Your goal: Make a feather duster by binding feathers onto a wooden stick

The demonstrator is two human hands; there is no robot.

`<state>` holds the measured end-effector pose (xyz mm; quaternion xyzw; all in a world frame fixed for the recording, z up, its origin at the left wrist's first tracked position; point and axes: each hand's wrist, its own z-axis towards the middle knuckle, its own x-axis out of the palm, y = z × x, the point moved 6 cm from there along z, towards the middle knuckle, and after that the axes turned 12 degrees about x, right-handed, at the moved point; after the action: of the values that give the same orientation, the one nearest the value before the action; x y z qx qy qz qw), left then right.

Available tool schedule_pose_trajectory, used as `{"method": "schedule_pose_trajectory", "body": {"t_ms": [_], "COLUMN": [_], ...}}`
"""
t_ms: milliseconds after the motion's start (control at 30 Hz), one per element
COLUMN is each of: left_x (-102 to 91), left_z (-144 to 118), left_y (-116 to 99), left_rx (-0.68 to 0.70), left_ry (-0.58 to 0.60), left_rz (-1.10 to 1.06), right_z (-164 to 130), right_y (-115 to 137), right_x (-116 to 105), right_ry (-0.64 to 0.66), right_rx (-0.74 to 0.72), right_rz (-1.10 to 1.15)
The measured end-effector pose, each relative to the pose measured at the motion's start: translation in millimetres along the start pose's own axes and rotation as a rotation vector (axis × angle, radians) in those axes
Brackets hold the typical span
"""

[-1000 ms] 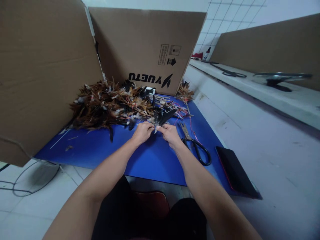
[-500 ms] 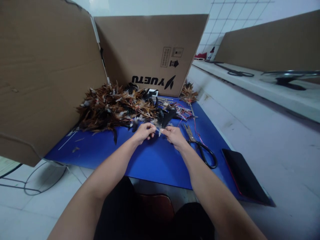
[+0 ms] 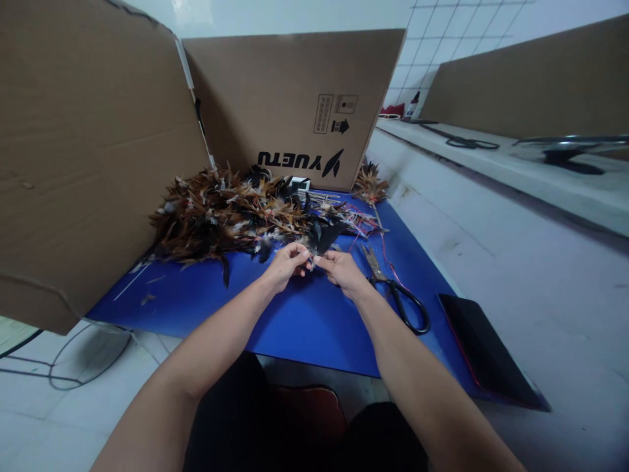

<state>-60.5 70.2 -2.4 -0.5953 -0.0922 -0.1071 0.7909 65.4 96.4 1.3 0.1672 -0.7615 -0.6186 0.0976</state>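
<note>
**Both hands pinch one small feather bunch**

The left hand and right hand meet fingertip to fingertip, each closed on the dark feather bunch. Its long axis runs toward 1 o'clock, tips overlapping the feather pile. Scissors lie at the right hand's 3 o'clock, nearer that hand.

One view only, from a camera worn on the person's head, looking forward and steeply down along both forearms. It sits close over the blue mat on the white tabletop, facing the upright cardboard box at the far edge (the wide lens bends the edges). The hands meet near the frame's centre.
</note>
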Motion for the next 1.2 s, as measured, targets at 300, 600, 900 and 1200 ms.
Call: {"method": "schedule_pose_trajectory", "body": {"t_ms": [300, 600, 900, 1200], "left_x": [3.6, 2.0, 3.6, 6.5], "left_z": [-2.1, -1.9, -0.5, 0.2], "left_y": [-3.9, 4.6, 4.9, 10.5], "left_rx": [0.002, -0.129, -0.088, -0.067], "left_ry": [-0.036, -0.133, -0.169, -0.101], "left_rz": [-0.085, -0.225, -0.322, -0.283], "right_z": [3.7, 2.6, 4.4, 5.1], "right_y": [-4.6, -0.3, -3.1, -4.4], "right_x": [-2.5, -4.0, -1.9, 0.6], "right_ry": [0.022, 0.044, 0.05, 0.034], "right_rx": [0.074, 0.063, 0.087, 0.069], "right_rz": [0.143, 0.244, 0.267, 0.208]}}
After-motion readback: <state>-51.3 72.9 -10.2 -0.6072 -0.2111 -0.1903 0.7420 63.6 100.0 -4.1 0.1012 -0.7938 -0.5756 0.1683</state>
